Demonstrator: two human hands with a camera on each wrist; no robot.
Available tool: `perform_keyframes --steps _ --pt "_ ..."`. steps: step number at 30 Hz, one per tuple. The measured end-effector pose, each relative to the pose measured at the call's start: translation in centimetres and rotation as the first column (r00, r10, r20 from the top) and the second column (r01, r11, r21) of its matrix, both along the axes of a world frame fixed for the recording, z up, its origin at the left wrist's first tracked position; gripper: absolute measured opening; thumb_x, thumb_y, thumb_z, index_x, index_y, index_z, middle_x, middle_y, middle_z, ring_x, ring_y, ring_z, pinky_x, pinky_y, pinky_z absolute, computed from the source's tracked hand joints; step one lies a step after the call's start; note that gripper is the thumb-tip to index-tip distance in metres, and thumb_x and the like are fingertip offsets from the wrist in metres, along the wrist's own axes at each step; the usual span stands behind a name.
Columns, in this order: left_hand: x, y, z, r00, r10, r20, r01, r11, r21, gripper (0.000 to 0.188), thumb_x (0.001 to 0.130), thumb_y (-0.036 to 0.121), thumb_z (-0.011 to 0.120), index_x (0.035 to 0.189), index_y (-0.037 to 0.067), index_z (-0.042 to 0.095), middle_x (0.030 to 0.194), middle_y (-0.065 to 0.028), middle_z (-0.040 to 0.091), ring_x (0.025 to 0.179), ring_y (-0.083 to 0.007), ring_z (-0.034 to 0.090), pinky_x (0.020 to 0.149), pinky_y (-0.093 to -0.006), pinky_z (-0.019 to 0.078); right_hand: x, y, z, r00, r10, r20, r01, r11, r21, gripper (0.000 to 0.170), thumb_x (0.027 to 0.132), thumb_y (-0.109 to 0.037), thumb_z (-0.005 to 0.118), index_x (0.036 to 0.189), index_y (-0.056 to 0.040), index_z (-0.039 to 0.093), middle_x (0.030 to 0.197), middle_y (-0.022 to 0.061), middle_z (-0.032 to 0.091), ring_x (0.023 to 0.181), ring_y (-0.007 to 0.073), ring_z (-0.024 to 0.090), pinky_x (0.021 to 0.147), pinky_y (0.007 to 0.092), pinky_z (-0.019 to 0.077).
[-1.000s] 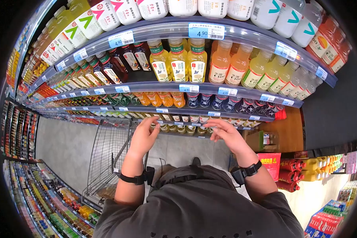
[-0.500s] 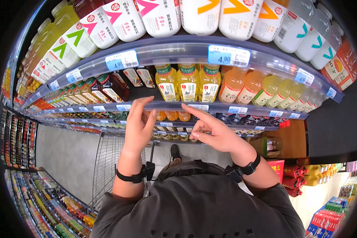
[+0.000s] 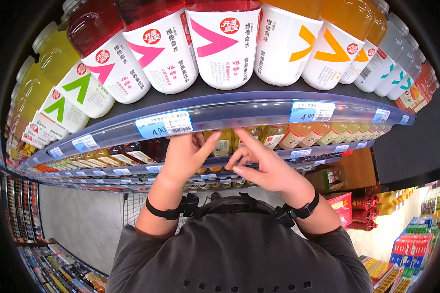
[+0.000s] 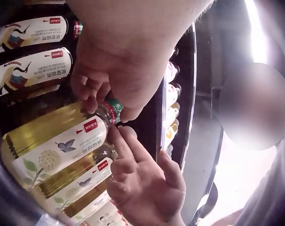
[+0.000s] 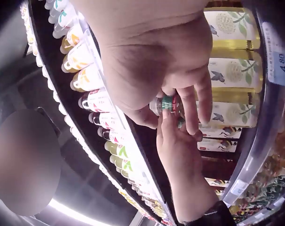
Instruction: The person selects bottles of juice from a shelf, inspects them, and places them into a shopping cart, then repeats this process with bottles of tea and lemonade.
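Observation:
My left hand (image 3: pixel 183 158) reaches in under the edge of the upper shelf, at a row of yellow tea bottles (image 3: pixel 223 145). In the left wrist view its thumb and fingers pinch the neck of the front tea bottle (image 4: pixel 62 148), which has a green neck band and a white label with a butterfly. My right hand (image 3: pixel 266 168) is just beside it, index finger pointing at the bottles and the others loosely bent. Its extended fingertips come right up to the bottle's neck in the left wrist view. In the right wrist view, the right hand (image 5: pixel 156 61) partly covers the bottle tops.
Large white-labelled drink bottles (image 3: pixel 225 49) stand on the upper shelf (image 3: pixel 220 119), directly above my hands. Orange drink bottles (image 3: pixel 296 134) line up to the right of the tea. A shopping cart (image 3: pixel 132 207) is on the floor at lower left.
Both hands have risen and moved forward from before my waist to the tea bottles. My left hand has taken hold of a bottle's neck. My view has come closer to the upper shelf.

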State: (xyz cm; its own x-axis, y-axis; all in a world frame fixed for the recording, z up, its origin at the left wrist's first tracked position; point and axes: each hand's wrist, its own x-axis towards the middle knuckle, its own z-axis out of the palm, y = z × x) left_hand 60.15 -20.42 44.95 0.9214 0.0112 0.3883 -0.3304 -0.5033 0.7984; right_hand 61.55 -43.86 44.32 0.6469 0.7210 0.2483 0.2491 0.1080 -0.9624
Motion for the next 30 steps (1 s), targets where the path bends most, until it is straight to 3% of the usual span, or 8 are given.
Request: perform_keyframes --steps 4,8,11,16,20,21,24,30 --pt "0.2 -0.1 -0.1 1.0 -0.006 0.021 0.007 0.999 -0.049 0.033 0.087 0.019 0.084 0.109 0.0 0.068 0.061 -0.0013 0.052 0.051 -0.0092 0.044 0.049 -0.0269 0.0363 -0.1 -0.4 -0.3 0.999 -0.01 -0.051 0.01 1.0 -0.009 0.083 0.096 -0.002 0.066 0.165 -0.002 0.02 0.102 0.0087 0.065 0.088 0.0125 0.065 0.082 0.0293 0.0543" --pt "-1.4 0.1 0.6 0.993 -0.007 0.117 -0.006 0.993 0.114 0.041 0.08 0.019 0.089 0.111 0.002 0.069 0.069 -0.0042 0.059 0.053 -0.0114 0.049 0.05 -0.0273 0.0405 -0.7 -1.3 0.4 0.996 0.033 -0.088 -0.037 0.999 -0.04 0.078 0.098 0.0 0.063 0.165 -0.0044 0.024 0.091 0.0041 0.064 0.088 0.0137 0.065 0.086 0.0307 0.0523" --pt "-3.4 -0.8 1.5 0.92 -0.132 0.37 0.029 0.962 0.271 0.046 0.071 0.015 0.089 0.109 0.0 0.069 0.102 -0.0157 0.074 0.085 -0.0312 0.073 0.075 -0.0375 0.057 -1.5 -2.2 0.3 0.993 0.049 -0.103 -0.051 0.998 -0.019 0.077 0.095 0.002 0.063 0.164 -0.0039 0.028 0.085 0.0024 0.063 0.086 0.0123 0.064 0.084 0.03 0.0524" --pt "-7.6 -3.0 1.7 0.871 -0.068 0.486 -0.08 0.957 0.278 0.048 0.071 0.015 0.089 0.11 0.0 0.067 0.097 -0.0156 0.072 0.085 -0.0302 0.072 0.075 -0.0375 0.0567 -3.1 -2.7 -0.2 0.991 0.132 0.023 -0.132 0.991 0.009 0.083 0.092 0.002 0.067 0.165 -0.0091 0.028 0.154 0.0134 0.05 0.088 0.0124 0.064 0.08 0.0293 0.0551" --pt "-12.0 -6.1 1.1 0.928 0.098 0.359 -0.165 0.973 0.161 0.043 0.071 0.014 0.09 0.104 0.001 0.065 0.09 -0.012 0.068 0.076 -0.0245 0.064 0.067 -0.0323 0.0503 -4.5 -3.5 -2.5 0.96 0.281 -0.008 -0.28 0.953 -0.114 0.092 0.093 -0.005 0.07 0.168 -0.0146 0.018 0.166 0.0159 0.033 0.091 0.0154 0.064 0.079 0.0309 0.0555" --pt "-13.1 -6.9 0.2 0.944 0.129 0.303 -0.176 0.975 0.134 0.042 0.072 0.014 0.09 0.104 0.001 0.065 0.089 -0.0104 0.066 0.074 -0.0222 0.061 0.065 -0.0309 0.0482 -5.0 -3.7 -3.5 0.955 0.295 0.022 -0.287 0.942 -0.174 0.091 0.096 -0.016 0.071 0.168 -0.0164 0.016 0.145 0.0196 0.056 0.087 0.0177 0.066 0.076 0.032 0.0551" --pt "-15.8 -8.8 -1.7 0.947 0.186 0.263 -0.229 0.963 0.144 0.039 0.074 0.012 0.09 0.1 0.001 0.063 0.087 -0.0065 0.061 0.07 -0.0142 0.055 0.06 -0.0264 0.0428 -6.7 -4.3 -7.1 0.905 0.422 -0.054 -0.416 0.852 -0.317 0.089 0.097 -0.025 0.072 0.167 -0.0151 0.018 0.107 0.0162 0.072 0.078 0.0196 0.068 0.071 0.0333 0.0547" --pt "-22.7 -10.4 -2.8 0.9 0.432 0.059 -0.435 0.885 0.165 0.038 0.073 0.016 0.09 0.093 0.004 0.06 0.08 -0.0021 0.058 0.061 -0.0064 0.048 0.051 -0.0227 0.0356 -10.5 -3.9 -12.3 0.749 0.6 -0.281 -0.663 0.673 -0.329 0.085 0.096 -0.033 0.074 0.164 -0.0137 0.027 0.082 0.0077 0.074 0.066 0.0232 0.069 0.065 0.0344 0.0539"
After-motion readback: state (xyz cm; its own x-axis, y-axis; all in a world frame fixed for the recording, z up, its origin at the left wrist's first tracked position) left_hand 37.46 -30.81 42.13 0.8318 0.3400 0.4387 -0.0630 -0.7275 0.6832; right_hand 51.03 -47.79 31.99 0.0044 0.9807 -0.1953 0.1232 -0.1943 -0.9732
